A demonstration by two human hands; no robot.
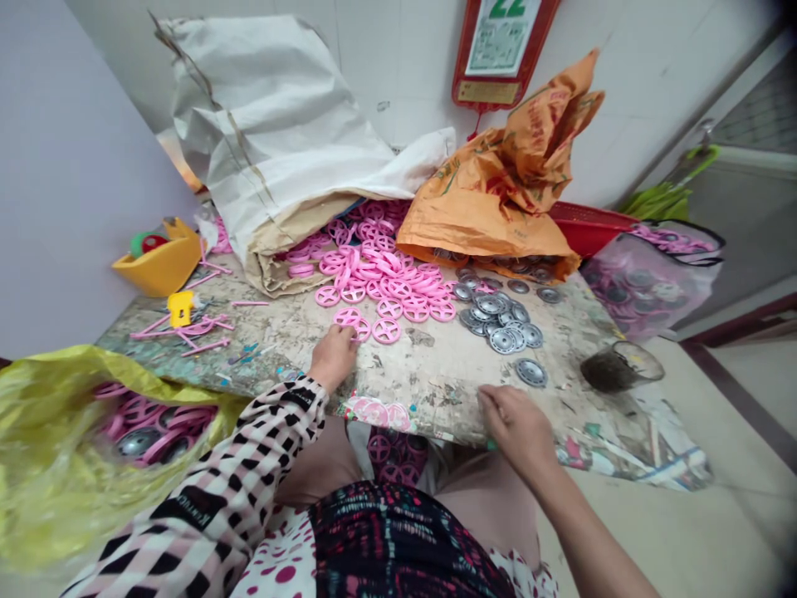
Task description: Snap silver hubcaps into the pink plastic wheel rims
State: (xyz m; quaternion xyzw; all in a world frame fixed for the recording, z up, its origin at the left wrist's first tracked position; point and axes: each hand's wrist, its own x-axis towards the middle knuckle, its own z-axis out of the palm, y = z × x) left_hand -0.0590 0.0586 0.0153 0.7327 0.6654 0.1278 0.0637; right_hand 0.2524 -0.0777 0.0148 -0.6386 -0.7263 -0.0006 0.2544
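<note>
My left hand point(334, 357), in a checked sleeve, has its fingers closed at the near rim of a pink spoked wheel point(347, 316). Another pink wheel point(386, 330) lies just to the right of it, in front of the big pink wheel pile point(398, 274). Above the table's front edge, my right hand point(516, 423) is closed, thumb against curled fingers; whether anything small is inside cannot be seen. Beyond its fingertips lies a single grey hubcap-like disc point(531, 372). Several more grey discs point(495, 311) are heaped behind that one.
A white sack point(280, 108) spills the pink wheels; an orange sack point(486, 212) holds grey discs. A dark cup point(623, 366) stands right. Pink rods point(202, 328) and a yellow container point(158, 262) are left. Below hangs a yellow bag point(50, 448) of wheels.
</note>
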